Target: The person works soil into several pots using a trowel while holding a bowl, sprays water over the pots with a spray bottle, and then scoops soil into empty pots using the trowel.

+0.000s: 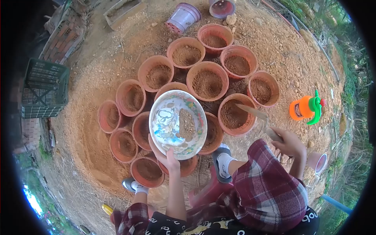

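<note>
My left hand (167,159) grips the near rim of a white bowl (166,131) with a floral border, its thumb over the edge. A small heap of brown soil (187,124) lies in the bowl, which hangs above the pots and partly hides several. My right hand (289,143) is closed around the handle of a hand trowel (253,111). The trowel's blade reaches over the rim into a reddish plastic pot (237,124) with soil in it. Just left of that pot is another pot of soil (207,83).
Several more soil-filled pots stand close together, including one at the far left (109,116). An orange spray bottle (303,107) stands at the right. A purple pot (183,17) lies tipped at the back. A green crate (44,88) sits at the left edge.
</note>
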A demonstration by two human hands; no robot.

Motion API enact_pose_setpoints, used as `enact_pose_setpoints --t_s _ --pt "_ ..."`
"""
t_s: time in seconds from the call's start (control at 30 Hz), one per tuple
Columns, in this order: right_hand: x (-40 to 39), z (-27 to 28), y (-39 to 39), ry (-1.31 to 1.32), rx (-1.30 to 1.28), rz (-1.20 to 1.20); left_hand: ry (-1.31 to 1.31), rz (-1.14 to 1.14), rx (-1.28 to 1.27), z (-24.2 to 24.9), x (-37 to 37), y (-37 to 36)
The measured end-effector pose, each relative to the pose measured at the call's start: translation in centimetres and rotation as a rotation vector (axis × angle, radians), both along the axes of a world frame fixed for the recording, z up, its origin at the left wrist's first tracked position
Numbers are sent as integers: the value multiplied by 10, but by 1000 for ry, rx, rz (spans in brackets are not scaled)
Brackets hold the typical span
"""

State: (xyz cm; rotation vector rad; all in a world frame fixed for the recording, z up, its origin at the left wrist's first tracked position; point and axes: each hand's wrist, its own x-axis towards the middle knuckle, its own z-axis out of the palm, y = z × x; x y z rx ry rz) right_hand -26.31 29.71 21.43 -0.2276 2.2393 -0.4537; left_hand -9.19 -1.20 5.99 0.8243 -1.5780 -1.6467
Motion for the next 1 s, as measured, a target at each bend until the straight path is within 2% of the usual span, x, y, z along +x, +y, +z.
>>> enact_pose_setpoints --t_s 0.07,0.13,0.2,0.23,0.3,0.4,0.47,0.57,0.77,0.83,0.97,1.0 --pt "-8 12 11 -87 -85 -34 47 -5 114 12 -12 -5" --pt "-11 14 15 -182 -163 -68 57 -25 100 9 -17 -9" --pt "-11 13 12 -364 -411 -130 59 -44 90 8 -20 -11" --pt "-12 9 9 -366 -410 -133 101 -80 64 9 -23 -13" --pt "-13 -7 -1 -671 -629 -144 146 -118 38 13 -29 -15" --pt "-5 -45 -17 -535 -671 -90 160 -173 -32 24 -38 -11" --pt "-7 -43 -25 -713 -557 -229 140 -202 -32 27 -39 -7" --pt "-5 -52 -30 -630 -519 -288 172 -202 15 28 -38 -1" --pt "-1 -68 -19 -751 -633 -285 190 -178 99 18 -32 8" --pt "-3 -54 -20 -873 -739 -394 184 -121 153 3 -28 7" --pt "0 -74 11 -893 -751 -496 180 -97 189 -22 -19 6" --pt "0 -77 19 -910 -812 -526 153 -46 278 -26 -17 8"
